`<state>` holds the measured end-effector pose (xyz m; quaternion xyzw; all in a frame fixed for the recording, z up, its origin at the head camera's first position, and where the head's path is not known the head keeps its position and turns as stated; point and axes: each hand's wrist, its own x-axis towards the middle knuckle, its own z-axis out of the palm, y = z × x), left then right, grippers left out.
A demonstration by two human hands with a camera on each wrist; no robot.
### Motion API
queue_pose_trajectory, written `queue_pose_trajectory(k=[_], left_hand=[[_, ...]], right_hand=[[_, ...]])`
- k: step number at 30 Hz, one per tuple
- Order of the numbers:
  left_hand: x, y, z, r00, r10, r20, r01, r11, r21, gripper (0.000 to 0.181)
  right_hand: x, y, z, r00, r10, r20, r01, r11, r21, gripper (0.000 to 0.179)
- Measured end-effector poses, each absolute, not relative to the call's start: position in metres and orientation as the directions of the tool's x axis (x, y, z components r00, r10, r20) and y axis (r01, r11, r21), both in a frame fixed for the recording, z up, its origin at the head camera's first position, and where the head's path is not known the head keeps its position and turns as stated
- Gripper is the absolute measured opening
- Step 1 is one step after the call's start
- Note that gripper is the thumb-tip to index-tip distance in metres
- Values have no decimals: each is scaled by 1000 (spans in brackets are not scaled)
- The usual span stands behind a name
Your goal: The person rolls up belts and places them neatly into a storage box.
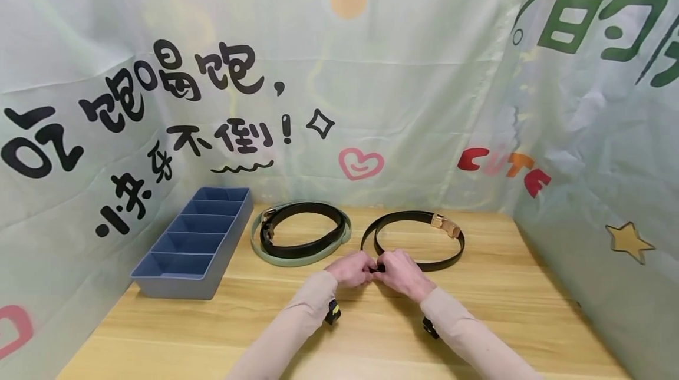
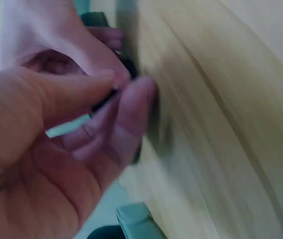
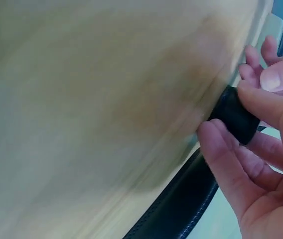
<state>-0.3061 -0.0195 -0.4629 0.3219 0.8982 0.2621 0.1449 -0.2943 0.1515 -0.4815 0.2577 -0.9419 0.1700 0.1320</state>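
Note:
A black leather belt (image 1: 442,263) with a gold buckle (image 1: 444,225) lies coiled on the table at centre right. My right hand (image 1: 405,274) pinches the strap at the coil's near left side. In the right wrist view a short black end (image 3: 237,117) sits between its thumb and fingers, and stitched strap (image 3: 181,199) runs on below. My left hand (image 1: 352,269) meets it there, thumb and forefinger pinching a dark bit of the belt (image 2: 103,103) in the left wrist view. The fingers hide most of the gripped part.
Left of the hands lies another coiled black belt (image 1: 302,250) with a pale green belt (image 1: 297,262) around it. A blue-grey tray with several compartments (image 1: 175,288) stands at the table's left. Printed cloth (image 1: 414,103) walls in the back and sides.

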Motion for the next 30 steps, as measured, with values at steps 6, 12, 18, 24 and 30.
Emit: queue_pose_trajectory(k=[6,12,18,24,30], left_hand=[[-309,-22,-460,-728,683,-61,603,680,417,6],[-310,-28,-466,-692,715,-101,529,597,603,8],[-308,-31,-467,-715,688,-123,444,584,679,17],[-309,-30,-461,-791,611,29,550,690,469,13],[-313,-26,-465,-827,553,96,546,752,370,6]], right_hand=[[-293,150,-476,-842,-442,310,-524,808,-270,15],[-296,148,-474,-837,-476,270,-540,799,-265,15],[-297,147,-474,-836,-474,275,-539,801,-260,17],[-295,149,-475,-815,-510,275,-575,770,-278,11],[-292,155,-476,-766,-577,284,-642,702,-307,36]])
